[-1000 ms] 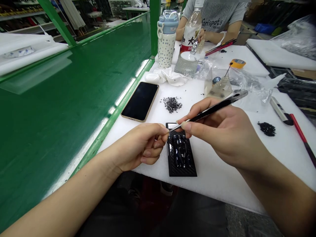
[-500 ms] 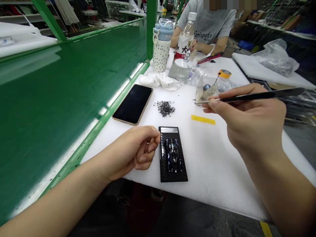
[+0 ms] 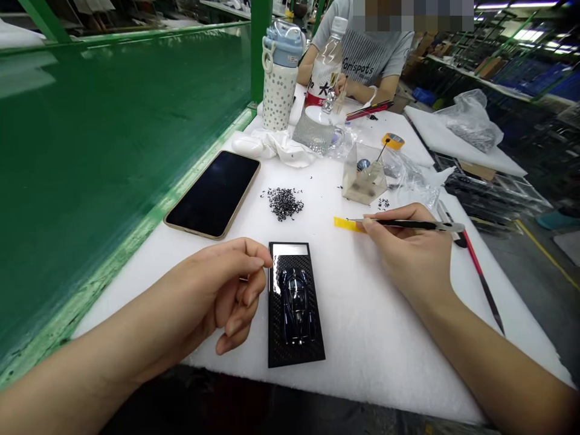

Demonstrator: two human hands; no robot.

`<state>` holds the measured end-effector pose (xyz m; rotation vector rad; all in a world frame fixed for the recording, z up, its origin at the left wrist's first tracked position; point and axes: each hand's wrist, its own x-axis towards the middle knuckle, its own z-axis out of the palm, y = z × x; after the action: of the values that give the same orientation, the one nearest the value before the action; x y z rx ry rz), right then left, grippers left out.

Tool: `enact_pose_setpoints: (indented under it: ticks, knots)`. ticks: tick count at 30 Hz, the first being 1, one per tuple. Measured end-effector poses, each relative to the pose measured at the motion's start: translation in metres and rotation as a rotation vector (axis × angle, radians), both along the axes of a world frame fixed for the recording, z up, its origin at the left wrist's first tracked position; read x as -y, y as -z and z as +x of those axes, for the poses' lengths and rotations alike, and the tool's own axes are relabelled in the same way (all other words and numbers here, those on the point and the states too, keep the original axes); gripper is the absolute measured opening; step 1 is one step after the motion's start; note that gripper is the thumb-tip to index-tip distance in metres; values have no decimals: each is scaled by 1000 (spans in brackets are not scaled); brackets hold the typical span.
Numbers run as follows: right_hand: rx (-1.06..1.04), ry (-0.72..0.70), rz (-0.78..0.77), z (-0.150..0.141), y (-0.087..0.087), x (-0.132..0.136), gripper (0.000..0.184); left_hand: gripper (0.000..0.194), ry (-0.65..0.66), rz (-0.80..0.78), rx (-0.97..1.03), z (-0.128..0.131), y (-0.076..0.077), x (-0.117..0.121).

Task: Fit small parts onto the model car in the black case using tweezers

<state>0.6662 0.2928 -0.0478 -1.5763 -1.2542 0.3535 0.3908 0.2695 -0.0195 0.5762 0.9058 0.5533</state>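
Pinched tweezers (image 3: pixel 421 225) in right hand (image 3: pixel 410 249), at tape (image 3: pixel 344 224); left hand (image 3: pixel 217 293) loose, empty, beside plaque (image 3: pixel 296 260)

A model car (image 3: pixel 298 308) was glossy blue-black, its base (image 3: pixel 275 344) black and crosshatched, with a silvery plate (image 3: pixel 290 249) at 12 o'clock.
From the car, across a white tabletop (image 3: pixel 385 338): at 12 o'clock, tiny bits (image 3: pixel 284 203) were black and a flask (image 3: pixel 277 99) was white with grey dots under a pale-blue lid (image 3: pixel 285 45); at 1, a short strip (image 3: pixel 342 224) was yellow, a person's shirt (image 3: pixel 389 49) grey with dark stripes; at 2, a slim tool (image 3: pixel 399 224) was black with a silvery end; at 3, a longer tool (image 3: pixel 481 278) was red and black; at 10, a bench (image 3: pixel 136 121) was green; at 11, a phone (image 3: pixel 212 193) was black, edged in gold.
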Motion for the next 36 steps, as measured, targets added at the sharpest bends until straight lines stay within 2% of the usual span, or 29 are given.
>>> enact_pose_setpoints:
  ticks: [7, 13, 22, 26, 29, 32, 36]
  knots:
    - [29, -19, -2, 0, 1, 0, 12, 13, -39, 21, -19, 3, -2, 0]
    - [14, -29, 6, -2, 3, -2, 12, 25, 7, 38, -34, -1, 2, 1]
    - [46, -2, 14, -3, 2, 0, 11, 22, -66, 14, -7, 5, -2, -2]
    - [56, 10, 3, -3, 0, 0, 12, 27, -18, 54, -8, 5, 0, -2]
    - [92, 34, 45, -11, -9, 8, 14, 29, -17, 65, -17, 7, -2, -2]
    - [158, 36, 80, -33, -26, 30, 14, 34, -19, 76, -76, 11, -5, -1]
    - [250, 99, 62, -69, -45, 66, 15, 24, -32, 172, -265, 18, -4, 3]
